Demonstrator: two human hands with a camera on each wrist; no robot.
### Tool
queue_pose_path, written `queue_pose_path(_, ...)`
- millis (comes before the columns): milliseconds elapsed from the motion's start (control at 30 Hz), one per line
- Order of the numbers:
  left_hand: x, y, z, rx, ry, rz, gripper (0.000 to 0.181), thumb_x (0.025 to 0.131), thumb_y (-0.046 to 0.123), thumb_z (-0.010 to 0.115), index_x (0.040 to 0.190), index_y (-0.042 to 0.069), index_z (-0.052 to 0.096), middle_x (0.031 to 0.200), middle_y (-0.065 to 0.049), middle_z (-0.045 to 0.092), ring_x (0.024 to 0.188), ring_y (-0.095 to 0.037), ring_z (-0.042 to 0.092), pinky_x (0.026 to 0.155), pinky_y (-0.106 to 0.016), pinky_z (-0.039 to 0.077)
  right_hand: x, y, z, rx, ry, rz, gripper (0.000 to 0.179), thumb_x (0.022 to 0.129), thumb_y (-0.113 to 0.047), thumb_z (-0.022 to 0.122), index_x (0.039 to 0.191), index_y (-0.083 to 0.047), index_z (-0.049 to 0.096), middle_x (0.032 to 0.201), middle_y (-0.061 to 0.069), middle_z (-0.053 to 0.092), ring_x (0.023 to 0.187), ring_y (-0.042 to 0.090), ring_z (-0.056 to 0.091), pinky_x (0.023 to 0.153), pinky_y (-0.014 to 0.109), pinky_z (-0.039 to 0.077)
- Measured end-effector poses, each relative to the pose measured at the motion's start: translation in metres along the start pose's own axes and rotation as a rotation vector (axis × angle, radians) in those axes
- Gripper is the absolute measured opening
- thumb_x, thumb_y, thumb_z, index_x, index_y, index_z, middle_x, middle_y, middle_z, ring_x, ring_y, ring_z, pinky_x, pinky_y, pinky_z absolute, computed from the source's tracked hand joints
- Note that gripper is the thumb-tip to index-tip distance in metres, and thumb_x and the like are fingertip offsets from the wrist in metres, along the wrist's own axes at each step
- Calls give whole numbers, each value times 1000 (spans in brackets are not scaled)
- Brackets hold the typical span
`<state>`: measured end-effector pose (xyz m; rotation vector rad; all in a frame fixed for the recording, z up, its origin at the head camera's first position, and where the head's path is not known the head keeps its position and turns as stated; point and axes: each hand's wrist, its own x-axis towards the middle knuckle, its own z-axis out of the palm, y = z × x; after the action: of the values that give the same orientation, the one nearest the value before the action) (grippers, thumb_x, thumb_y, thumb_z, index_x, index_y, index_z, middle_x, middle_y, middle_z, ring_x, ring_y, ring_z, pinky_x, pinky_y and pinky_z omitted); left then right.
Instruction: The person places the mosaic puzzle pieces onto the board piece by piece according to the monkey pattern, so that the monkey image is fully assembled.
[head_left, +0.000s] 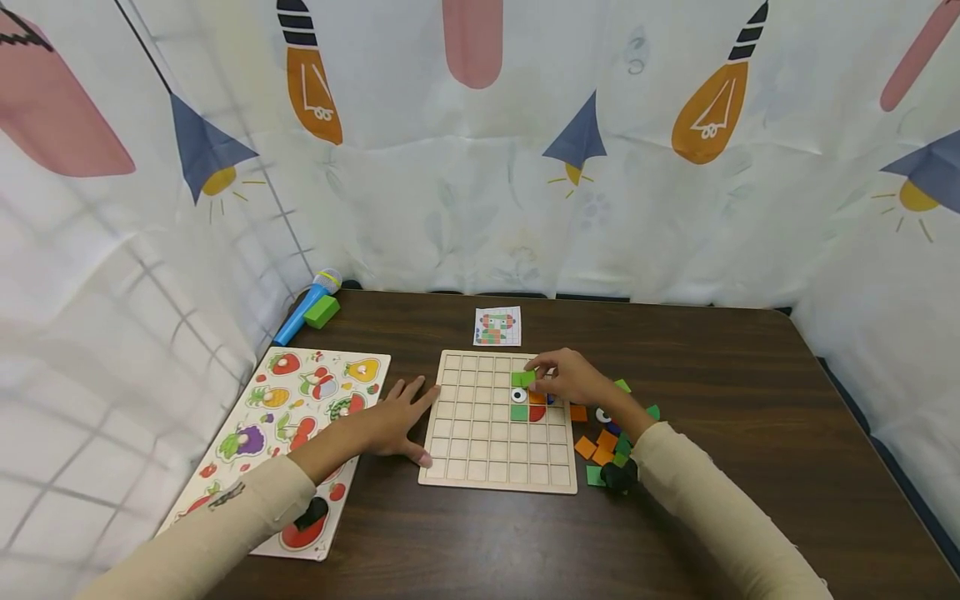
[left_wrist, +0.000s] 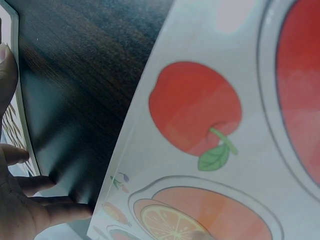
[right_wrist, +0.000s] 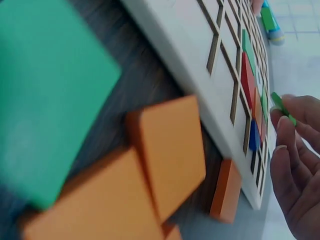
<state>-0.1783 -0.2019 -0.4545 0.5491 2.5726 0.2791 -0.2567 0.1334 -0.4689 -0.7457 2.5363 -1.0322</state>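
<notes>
A pale wooden grid board lies in the middle of the table. My left hand rests at its left edge with fingers spread and straight. Over the board's upper right part, my right hand pinches a small green tile between thumb and fingers. Near those fingertips, tiles sit in the grid: an eye tile, a green tile, a red tile and an orange tile. A blue tile is partly hidden by the hand in the head view.
Loose orange tiles and green ones lie right of the board, under the right forearm. A small pattern card lies behind it. To the left are a fruit-picture board, a blue toy microphone and a green block.
</notes>
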Motion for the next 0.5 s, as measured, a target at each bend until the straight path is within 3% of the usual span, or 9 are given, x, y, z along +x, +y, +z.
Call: queue_pose_path(500,1,-1,2,-11,-2,-9,114,77,56,79,162,11,18,165,-27,10,149,-57,10,110,-71,30,24,-18,17,-1,-12,-9,31,92,-20,75,119,-5,71,88,0,70,70,11,55,60,25,43)
